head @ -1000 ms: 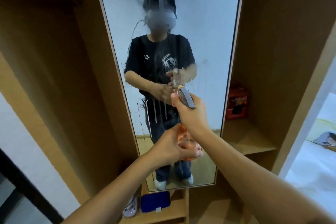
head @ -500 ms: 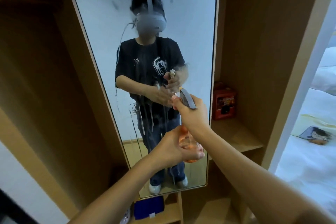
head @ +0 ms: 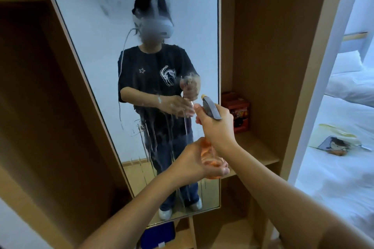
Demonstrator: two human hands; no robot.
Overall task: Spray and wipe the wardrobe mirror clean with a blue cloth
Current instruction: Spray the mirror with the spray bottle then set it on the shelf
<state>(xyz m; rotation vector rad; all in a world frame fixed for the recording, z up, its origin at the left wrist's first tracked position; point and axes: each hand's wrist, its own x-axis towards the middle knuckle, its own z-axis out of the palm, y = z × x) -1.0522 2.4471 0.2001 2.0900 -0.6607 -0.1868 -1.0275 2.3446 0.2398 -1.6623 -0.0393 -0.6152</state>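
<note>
A tall wardrobe mirror (head: 85, 32) fills the middle of the view, streaked with running drips and smudges. In front of it I hold an orange spray bottle (head: 210, 153). My right hand (head: 217, 127) grips its grey spray head, nozzle toward the glass. My left hand (head: 197, 162) curls round the bottle's orange body from below. A folded blue cloth (head: 157, 235) lies on a low shelf under the mirror.
Wooden wardrobe panels (head: 269, 50) flank the mirror. A red box (head: 236, 110) stands on the right shelf (head: 257, 151). A bed with white sheets (head: 334, 178) and a printed item (head: 335, 144) lies to the right.
The view has shifted so the mirror sits further left and the bed shows more. More spray and drips now cover the glass. Both hands keep their hold on the bottle.
</note>
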